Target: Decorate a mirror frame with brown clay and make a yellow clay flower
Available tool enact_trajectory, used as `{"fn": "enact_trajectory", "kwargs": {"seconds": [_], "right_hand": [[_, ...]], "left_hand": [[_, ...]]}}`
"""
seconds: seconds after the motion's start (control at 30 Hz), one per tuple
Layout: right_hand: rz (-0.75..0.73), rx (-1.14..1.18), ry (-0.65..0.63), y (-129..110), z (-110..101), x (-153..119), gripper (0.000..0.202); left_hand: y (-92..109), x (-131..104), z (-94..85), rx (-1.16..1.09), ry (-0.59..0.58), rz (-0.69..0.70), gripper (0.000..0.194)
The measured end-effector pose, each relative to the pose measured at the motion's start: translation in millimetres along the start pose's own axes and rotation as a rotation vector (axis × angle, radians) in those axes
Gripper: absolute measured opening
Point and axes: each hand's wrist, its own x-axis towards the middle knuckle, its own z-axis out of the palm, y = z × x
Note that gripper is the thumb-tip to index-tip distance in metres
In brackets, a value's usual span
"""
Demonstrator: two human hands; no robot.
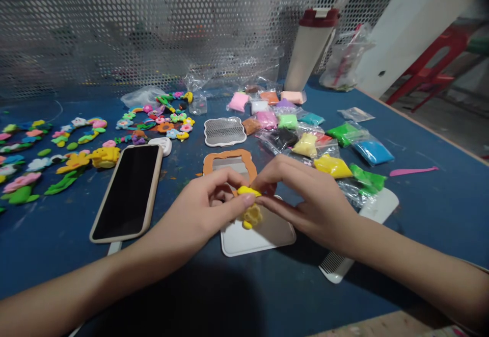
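Observation:
My left hand [214, 197] pinches a small piece of bright yellow modelling clay [247, 191] between thumb and forefinger. From the other side, the fingertips of my right hand [301, 194] close on the same piece. Just beneath my fingers is a paler yellow clay shape [252, 215], with a small yellow blob [247, 225] at its lower edge. A white rectangular board [263, 240] lies below both hands. Behind them is a small mirror bordered with orange clay [208, 162], partly covered by my fingers.
A phone [130, 194] lies left, near several colourful clay decorations [105, 157]. A wavy-edged mirror [225, 131] lies behind. Several clay packets [305, 144], a white comb [336, 268] and a pink tool [414, 171] are right. A tumbler [307, 51] stands at the back.

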Motion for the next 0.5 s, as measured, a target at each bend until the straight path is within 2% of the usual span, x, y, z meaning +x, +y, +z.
{"fn": "enact_trajectory", "kwargs": {"seconds": [0.17, 0.4, 0.5], "right_hand": [[-0.054, -0.039, -0.019, -0.4, 0.9, -1.4, 0.007], [-0.089, -0.112, 0.0, -0.7, 4.9, -6.5, 0.01], [-0.086, -0.077, -0.061, -1.0, 2.1, -6.2, 0.009]], "left_hand": [[0.5, 0.6, -0.9, -0.045, -0.043, -0.004, 0.011], [1.8, 1.1, 0.3, -0.002, -0.018, -0.038, 0.009], [0.1, -0.2, 0.4, 0.017, -0.05, -0.047, 0.013]]}}
